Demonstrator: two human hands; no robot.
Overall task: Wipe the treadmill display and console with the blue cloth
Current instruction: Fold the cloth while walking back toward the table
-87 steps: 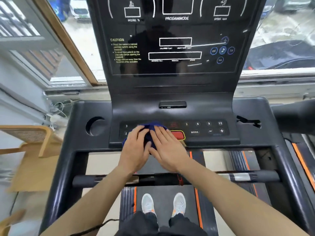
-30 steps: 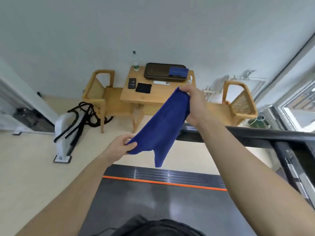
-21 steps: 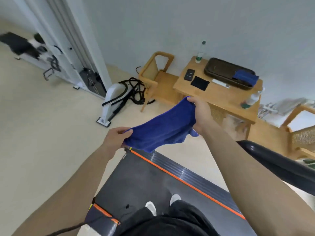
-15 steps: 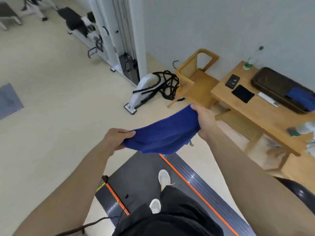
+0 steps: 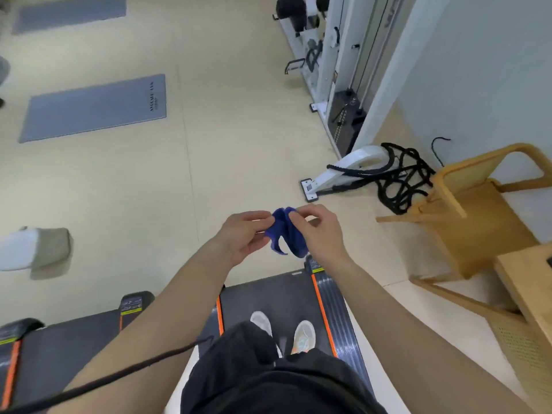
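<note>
blue cloth point(image 5: 287, 231) bunched, pinched between left hand point(image 5: 243, 234) and right hand point(image 5: 318, 231) above treadmill belt point(image 5: 268, 297) end.

Two hands – left hand point(image 5: 242, 236), right hand point(image 5: 317, 231) – one blue cloth point(image 5: 286, 231) between. Two grey floor mats point(image 5: 92, 107), two treadmill decks point(image 5: 280, 297), two shoes point(image 5: 303, 336), one wooden chair point(image 5: 466, 210), one desk point(image 5: 528, 279).

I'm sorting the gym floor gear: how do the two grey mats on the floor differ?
The nearer grey mat shows whole, with small dark lettering at its right end; the farther grey mat is cut off by the top of the picture, and no lettering shows on it. Both lie flat on the pale floor, apart, tilted alike.
</note>
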